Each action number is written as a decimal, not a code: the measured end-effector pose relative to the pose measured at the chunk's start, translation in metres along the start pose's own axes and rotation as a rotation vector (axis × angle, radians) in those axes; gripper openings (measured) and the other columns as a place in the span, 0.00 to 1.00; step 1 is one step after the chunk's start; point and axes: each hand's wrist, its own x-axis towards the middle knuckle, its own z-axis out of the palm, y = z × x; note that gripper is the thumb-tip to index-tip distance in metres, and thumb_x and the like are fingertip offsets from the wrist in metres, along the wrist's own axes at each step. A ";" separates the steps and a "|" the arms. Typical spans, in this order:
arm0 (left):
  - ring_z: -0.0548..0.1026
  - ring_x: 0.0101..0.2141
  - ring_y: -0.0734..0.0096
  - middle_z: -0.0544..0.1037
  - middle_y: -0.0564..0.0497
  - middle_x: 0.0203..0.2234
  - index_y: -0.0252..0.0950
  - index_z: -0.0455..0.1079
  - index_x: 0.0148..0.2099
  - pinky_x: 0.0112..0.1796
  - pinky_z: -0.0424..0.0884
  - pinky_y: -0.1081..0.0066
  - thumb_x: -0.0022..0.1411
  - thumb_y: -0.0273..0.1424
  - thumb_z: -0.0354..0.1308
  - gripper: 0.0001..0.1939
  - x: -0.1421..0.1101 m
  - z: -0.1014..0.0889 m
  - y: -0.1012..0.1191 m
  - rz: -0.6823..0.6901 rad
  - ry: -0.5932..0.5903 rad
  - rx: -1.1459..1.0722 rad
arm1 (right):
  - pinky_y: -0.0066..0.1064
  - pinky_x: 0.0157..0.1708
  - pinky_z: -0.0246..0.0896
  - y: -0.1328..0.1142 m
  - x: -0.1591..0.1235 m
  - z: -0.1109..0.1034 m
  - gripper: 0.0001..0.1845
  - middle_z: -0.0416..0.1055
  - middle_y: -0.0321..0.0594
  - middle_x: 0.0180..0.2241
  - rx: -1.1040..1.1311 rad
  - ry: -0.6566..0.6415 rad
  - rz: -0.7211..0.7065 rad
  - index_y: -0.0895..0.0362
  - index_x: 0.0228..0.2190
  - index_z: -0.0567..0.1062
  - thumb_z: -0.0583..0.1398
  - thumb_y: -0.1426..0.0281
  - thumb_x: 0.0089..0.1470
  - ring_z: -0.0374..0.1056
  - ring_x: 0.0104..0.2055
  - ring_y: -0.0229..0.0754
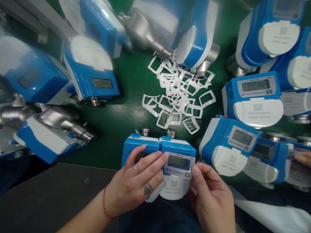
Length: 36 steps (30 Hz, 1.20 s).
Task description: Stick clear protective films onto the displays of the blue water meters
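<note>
Two blue-and-white water meters stand side by side at the near edge of the table. My left hand [138, 183] lies across the left meter [150, 142], fingers stretched out. Its fingertips touch the left edge of a silver label [173, 172] around the display of the right meter [181, 147]. The label has a window and a QR code. At the label's right edge, thumb and forefinger of my right hand [212, 195] are pinched together on it. My left hand mostly hides the left meter's display. White flip covers hang below both displays, the right one [173, 187] in plain sight.
A loose pile of white cut-out frames [177, 94] lies mid-table on the green surface [116, 119]. Several labelled meters [255, 87] stand at right. More meters [91, 69], some tipped over, are at left and back. Another person's hand [303, 157] shows at the right edge.
</note>
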 end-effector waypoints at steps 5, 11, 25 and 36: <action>0.73 0.51 0.64 0.78 0.42 0.48 0.32 0.71 0.38 0.61 0.52 0.55 0.62 0.27 0.60 0.03 0.001 0.001 0.000 0.002 0.009 -0.019 | 0.25 0.17 0.54 -0.002 -0.001 0.003 0.17 0.65 0.33 0.19 -0.013 0.035 -0.021 0.57 0.28 0.74 0.66 0.56 0.47 0.56 0.19 0.33; 0.73 0.51 0.63 0.79 0.41 0.47 0.32 0.71 0.38 0.61 0.51 0.55 0.61 0.26 0.60 0.03 0.002 0.000 0.000 -0.001 0.005 -0.030 | 0.23 0.16 0.50 -0.002 0.000 0.004 0.18 0.64 0.32 0.19 0.001 0.038 0.040 0.57 0.28 0.73 0.66 0.55 0.47 0.54 0.18 0.31; 0.74 0.50 0.62 0.79 0.39 0.47 0.31 0.70 0.38 0.61 0.51 0.55 0.61 0.26 0.60 0.03 0.003 -0.001 -0.001 0.010 0.005 -0.041 | 0.22 0.14 0.46 -0.006 0.003 0.004 0.18 0.64 0.30 0.18 -0.018 0.022 0.081 0.57 0.27 0.71 0.66 0.55 0.47 0.54 0.16 0.30; 0.74 0.50 0.62 0.79 0.39 0.47 0.31 0.70 0.39 0.61 0.52 0.55 0.61 0.25 0.60 0.03 0.003 -0.001 0.000 0.005 0.004 -0.053 | 0.22 0.14 0.47 -0.009 0.003 0.006 0.19 0.65 0.31 0.18 -0.051 0.031 0.076 0.57 0.26 0.71 0.66 0.55 0.47 0.56 0.17 0.30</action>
